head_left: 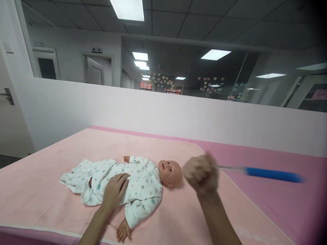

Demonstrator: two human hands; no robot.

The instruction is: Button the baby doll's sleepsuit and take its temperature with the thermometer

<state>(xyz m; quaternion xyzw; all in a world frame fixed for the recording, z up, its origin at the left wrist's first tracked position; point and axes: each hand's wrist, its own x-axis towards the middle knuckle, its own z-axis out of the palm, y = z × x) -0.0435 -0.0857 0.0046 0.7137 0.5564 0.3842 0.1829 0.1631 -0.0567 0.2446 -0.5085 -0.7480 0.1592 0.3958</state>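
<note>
Doll on a pink bed, one hand on it, the other holding a blue-handled tool.

The doll [133,185] lies on its back near the bed's [268,204] front edge, on a pale pink blanket [38,190]. The left hand [116,190] rests flat on its belly, fingers spread. The right hand [201,173], blurred, is fisted around a blue-handled tool [270,174] beside the doll's head. The tool could strike the face if swung.
</note>
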